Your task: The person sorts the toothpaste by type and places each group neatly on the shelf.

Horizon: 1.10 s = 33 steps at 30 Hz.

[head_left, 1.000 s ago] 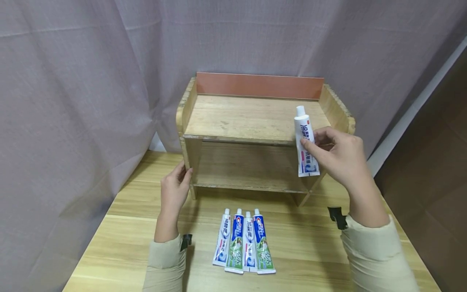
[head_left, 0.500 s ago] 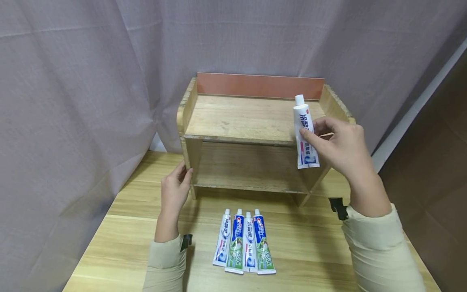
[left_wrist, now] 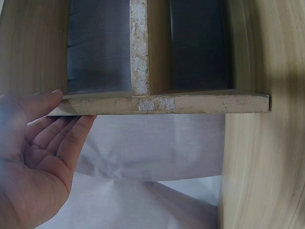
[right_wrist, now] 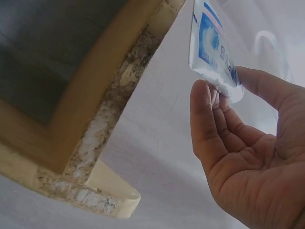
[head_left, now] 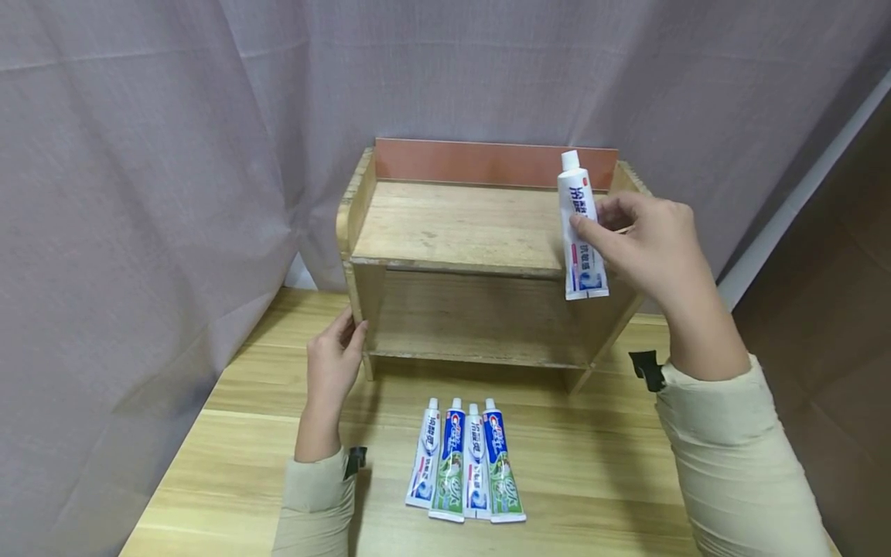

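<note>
Pinched between thumb and fingers of my right hand (head_left: 647, 240) is a white toothpaste tube (head_left: 580, 232), its cap pointing up. It hangs in front of the right end of the wooden shelf's (head_left: 459, 267) upper board. In the right wrist view the tube's (right_wrist: 209, 47) blue-printed tail shows above the fingers. My left hand (head_left: 336, 357) grips the front edge of the left side panel; in the left wrist view, the thumb lies on one face of the panel (left_wrist: 200, 105) and the fingers on the other. Part of the right side panel is hidden behind my right hand.
Several toothpaste tubes, white (head_left: 425, 456) and blue-green (head_left: 452, 464), lie side by side on the wooden table (head_left: 244, 449) before the shelf. A reddish-brown strip (head_left: 487, 162) closes the upper back. A grey curtain (head_left: 445, 70) hangs behind, and a brown surface (head_left: 828, 340) stands at right.
My right hand has risen steadily with the toothpaste tube, from in front of the shelf's middle to above the upper board's front edge. The left hand has stayed on the side panel.
</note>
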Available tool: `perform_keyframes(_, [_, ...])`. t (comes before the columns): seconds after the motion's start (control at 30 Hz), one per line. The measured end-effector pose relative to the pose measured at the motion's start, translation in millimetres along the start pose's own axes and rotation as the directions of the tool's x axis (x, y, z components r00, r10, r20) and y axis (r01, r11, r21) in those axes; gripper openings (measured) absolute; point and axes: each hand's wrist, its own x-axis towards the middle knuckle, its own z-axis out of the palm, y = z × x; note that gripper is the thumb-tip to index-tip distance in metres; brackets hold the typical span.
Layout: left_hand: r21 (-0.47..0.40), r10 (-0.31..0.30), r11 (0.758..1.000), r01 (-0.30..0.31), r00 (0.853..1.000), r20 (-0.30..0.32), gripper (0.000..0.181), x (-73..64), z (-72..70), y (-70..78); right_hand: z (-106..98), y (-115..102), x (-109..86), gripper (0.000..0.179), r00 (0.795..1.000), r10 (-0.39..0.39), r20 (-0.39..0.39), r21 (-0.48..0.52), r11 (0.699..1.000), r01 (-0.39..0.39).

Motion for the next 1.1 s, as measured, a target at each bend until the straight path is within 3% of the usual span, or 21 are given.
perform_keyframes(0.43, [0.006,0.018,1.000,-0.018,1.000,0.000,0.035,0.1,-1.0,0.2,-2,0,13.2,0.055,0.996,0.073,0.057,-0.028,0.997,-0.071])
perform_keyframes(0.7, [0.002,0.017,1.000,-0.017,1.000,-0.001,0.036,0.3,-0.2,0.0,0,-1,19.7,0.054,0.996,0.071,0.056,-0.045,0.997,-0.068])
perform_keyframes(1.1, [0.011,0.006,1.000,-0.006,1.000,0.006,0.035,0.4,0.8,-0.5,3,-1,35.7,0.055,0.991,0.125,0.056,-0.026,0.992,-0.124])
